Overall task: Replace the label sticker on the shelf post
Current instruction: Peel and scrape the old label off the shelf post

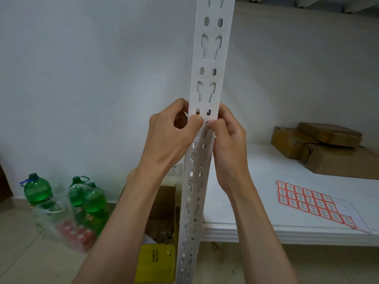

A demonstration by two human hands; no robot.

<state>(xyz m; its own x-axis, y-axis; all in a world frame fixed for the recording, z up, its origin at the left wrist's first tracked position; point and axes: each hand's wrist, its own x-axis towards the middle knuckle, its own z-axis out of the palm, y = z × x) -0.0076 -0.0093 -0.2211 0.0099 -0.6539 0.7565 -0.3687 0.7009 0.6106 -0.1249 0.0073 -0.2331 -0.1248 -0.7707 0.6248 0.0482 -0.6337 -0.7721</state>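
Observation:
A white slotted shelf post (207,78) runs from the top of the head view down to the floor. My left hand (174,136) and my right hand (227,144) meet on its front face at mid height, thumbs and fingertips pressed together against the metal. My fingers hide whatever lies between them, so no sticker shows on the post. A sheet of red-bordered label stickers (311,201) lies flat on the white shelf board (256,167) to the right, with a blank peeled patch at its right side.
Brown cardboard parcels (328,146) are stacked at the back right of the shelf. On the floor to the left stand green bottles (38,189) in a plastic bag, an open cardboard box (164,212) and a yellow box (155,263). A wall socket (176,170) sits behind the post.

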